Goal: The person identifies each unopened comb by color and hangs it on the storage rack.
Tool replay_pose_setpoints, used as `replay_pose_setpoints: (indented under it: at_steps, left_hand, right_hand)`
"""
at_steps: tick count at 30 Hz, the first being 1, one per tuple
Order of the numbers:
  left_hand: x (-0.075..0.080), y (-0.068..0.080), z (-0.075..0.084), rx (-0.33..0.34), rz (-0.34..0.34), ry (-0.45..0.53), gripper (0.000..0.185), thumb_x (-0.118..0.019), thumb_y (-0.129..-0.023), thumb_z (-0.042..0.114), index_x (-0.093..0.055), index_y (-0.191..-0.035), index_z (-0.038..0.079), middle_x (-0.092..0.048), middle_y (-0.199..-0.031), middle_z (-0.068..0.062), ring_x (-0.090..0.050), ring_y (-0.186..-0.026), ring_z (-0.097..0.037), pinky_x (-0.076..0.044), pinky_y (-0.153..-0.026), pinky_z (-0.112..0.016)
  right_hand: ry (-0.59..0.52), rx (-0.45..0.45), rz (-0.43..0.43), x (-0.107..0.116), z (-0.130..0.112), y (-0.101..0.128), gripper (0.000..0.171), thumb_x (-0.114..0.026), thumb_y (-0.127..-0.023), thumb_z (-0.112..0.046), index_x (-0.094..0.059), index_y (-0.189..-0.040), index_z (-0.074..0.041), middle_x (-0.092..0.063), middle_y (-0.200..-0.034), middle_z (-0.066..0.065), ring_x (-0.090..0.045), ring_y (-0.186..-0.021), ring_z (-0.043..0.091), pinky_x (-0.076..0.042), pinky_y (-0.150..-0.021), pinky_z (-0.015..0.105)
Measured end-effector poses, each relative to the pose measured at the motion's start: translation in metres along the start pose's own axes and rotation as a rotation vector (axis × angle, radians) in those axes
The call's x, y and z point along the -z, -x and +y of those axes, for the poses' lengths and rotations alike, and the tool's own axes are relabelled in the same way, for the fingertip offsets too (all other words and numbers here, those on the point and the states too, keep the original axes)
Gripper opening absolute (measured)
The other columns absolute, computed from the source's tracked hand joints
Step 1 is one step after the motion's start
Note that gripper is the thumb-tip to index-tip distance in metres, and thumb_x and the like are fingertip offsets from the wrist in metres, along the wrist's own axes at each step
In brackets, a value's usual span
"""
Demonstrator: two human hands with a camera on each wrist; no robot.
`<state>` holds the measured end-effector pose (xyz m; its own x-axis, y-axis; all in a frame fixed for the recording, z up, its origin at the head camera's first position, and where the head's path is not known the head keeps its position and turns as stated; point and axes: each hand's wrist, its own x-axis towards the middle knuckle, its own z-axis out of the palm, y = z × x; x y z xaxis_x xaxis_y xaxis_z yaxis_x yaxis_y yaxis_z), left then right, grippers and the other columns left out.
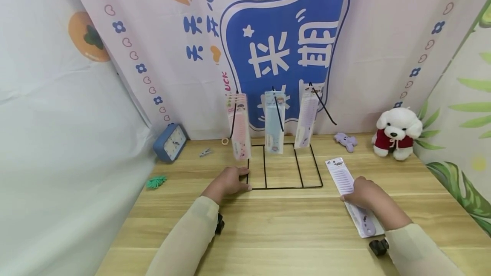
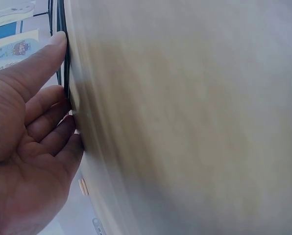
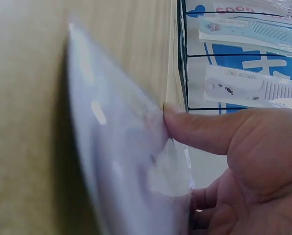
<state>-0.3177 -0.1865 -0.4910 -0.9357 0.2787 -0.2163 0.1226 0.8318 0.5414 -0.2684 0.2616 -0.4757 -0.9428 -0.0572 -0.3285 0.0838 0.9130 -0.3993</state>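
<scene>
A black wire rack (image 1: pixel 284 188) stands on the table, with packaged combs hanging from its hooks: pink (image 1: pixel 241 135), blue (image 1: pixel 274 127) and purple (image 1: pixel 306 120). My left hand (image 1: pixel 229 181) rests at the rack's front left corner. Its thumb and fingers touch the base wire, as the left wrist view also shows. To the right of the rack, my right hand (image 1: pixel 362 193) holds another purple comb in a clear pack (image 1: pixel 342 178). In the right wrist view the thumb lies on one edge of this pack, with the other fingers partly hidden behind it.
A blue clock (image 1: pixel 170 142), a clip (image 1: pixel 205 152), a wooden ring (image 1: pixel 224 141) and a green yarn bundle (image 1: pixel 155 182) lie to the left. Back right are a purple toy (image 1: pixel 346 141) and a white plush dog (image 1: pixel 397 134). A printed curtain (image 1: pixel 360 54) hangs behind.
</scene>
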Motion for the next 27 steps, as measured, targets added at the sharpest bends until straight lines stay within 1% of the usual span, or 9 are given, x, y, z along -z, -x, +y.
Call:
replay_pose_setpoints:
  at_steps: [4,7,9,13,17,20,22,24,27]
  left_hand:
    - [-0.001,0.000,0.000,0.004,-0.002,0.008,0.069,-0.086,-0.097,0.030,-0.058,-0.159,0.014,-0.049,-0.170,-0.007,-0.039,-0.162,-0.033,-0.034,-0.133,-0.051]
    - [-0.001,-0.001,0.000,-0.006,-0.002,0.004,0.069,-0.085,-0.098,0.029,-0.058,-0.159,0.012,-0.050,-0.170,-0.008,-0.040,-0.162,-0.033,-0.035,-0.133,-0.050]
    - [-0.001,-0.001,0.001,-0.011,-0.001,0.003,0.068,-0.085,-0.098,0.029,-0.058,-0.158,0.011,-0.050,-0.169,-0.009,-0.040,-0.162,-0.033,-0.036,-0.133,-0.050]
    - [0.000,0.000,0.002,-0.006,-0.001,0.010,0.069,-0.085,-0.098,0.029,-0.058,-0.159,0.011,-0.049,-0.170,-0.009,-0.040,-0.162,-0.032,-0.036,-0.133,-0.049]
    - [-0.001,-0.001,0.001,-0.005,0.001,0.011,0.070,-0.085,-0.097,0.029,-0.058,-0.159,0.011,-0.050,-0.170,-0.008,-0.040,-0.162,-0.033,-0.036,-0.133,-0.050]
    - [-0.002,-0.002,0.000,-0.011,0.000,0.002,0.070,-0.085,-0.098,0.030,-0.057,-0.159,0.011,-0.050,-0.170,-0.008,-0.040,-0.161,-0.033,-0.037,-0.132,-0.050]
    - [-0.002,-0.002,0.000,-0.010,-0.001,-0.001,0.070,-0.085,-0.098,0.031,-0.057,-0.159,0.012,-0.050,-0.170,-0.008,-0.041,-0.161,-0.033,-0.037,-0.132,-0.050]
    - [-0.002,-0.001,-0.001,-0.007,0.000,0.000,0.070,-0.085,-0.098,0.031,-0.057,-0.160,0.012,-0.049,-0.170,-0.008,-0.041,-0.161,-0.033,-0.037,-0.132,-0.050]
    - [-0.002,-0.001,-0.001,-0.008,0.005,0.004,0.070,-0.085,-0.098,0.030,-0.057,-0.159,0.012,-0.049,-0.170,-0.008,-0.040,-0.161,-0.033,-0.036,-0.132,-0.050]
  right_hand:
    - [-0.001,0.025,0.047,0.001,0.007,-0.003,0.069,-0.060,-0.106,-0.020,-0.032,-0.135,0.035,-0.051,-0.114,0.047,-0.061,-0.099,0.049,-0.060,-0.087,0.060]
    - [-0.023,0.087,0.120,0.005,0.013,-0.006,0.055,-0.043,-0.106,-0.007,-0.029,-0.138,0.036,-0.048,-0.120,0.055,-0.059,-0.110,0.060,-0.055,-0.098,0.070]
    - [-0.066,0.144,0.178,0.010,0.015,-0.007,0.053,-0.040,-0.104,-0.002,-0.031,-0.140,0.035,-0.048,-0.125,0.056,-0.057,-0.117,0.064,-0.051,-0.103,0.074]
    - [-0.212,0.216,0.255,0.023,0.018,-0.006,0.051,-0.043,-0.107,-0.003,-0.034,-0.147,0.027,-0.051,-0.136,0.052,-0.060,-0.120,0.062,-0.055,-0.098,0.070]
    - [-0.433,0.245,0.255,0.039,0.019,-0.004,0.048,-0.044,-0.113,-0.007,-0.029,-0.152,0.018,-0.049,-0.141,0.046,-0.065,-0.119,0.051,-0.064,-0.092,0.052]
    - [-0.608,0.296,0.244,0.047,0.020,-0.002,0.045,-0.049,-0.115,-0.008,-0.033,-0.151,0.013,-0.053,-0.135,0.032,-0.070,-0.113,0.022,-0.067,-0.088,0.034]
    - [-0.712,0.347,0.231,0.050,0.021,-0.002,0.043,-0.055,-0.114,-0.007,-0.038,-0.150,0.011,-0.058,-0.130,0.020,-0.069,-0.110,0.006,-0.068,-0.088,0.030]
    - [-0.765,0.391,0.218,0.051,0.024,-0.002,0.042,-0.061,-0.112,-0.008,-0.045,-0.147,0.007,-0.063,-0.124,0.007,-0.069,-0.106,-0.003,-0.068,-0.089,0.030]
    - [-0.801,0.441,0.195,0.051,0.027,-0.001,0.042,-0.066,-0.110,-0.010,-0.050,-0.147,0.002,-0.067,-0.119,-0.007,-0.072,-0.107,-0.001,-0.068,-0.091,0.032]
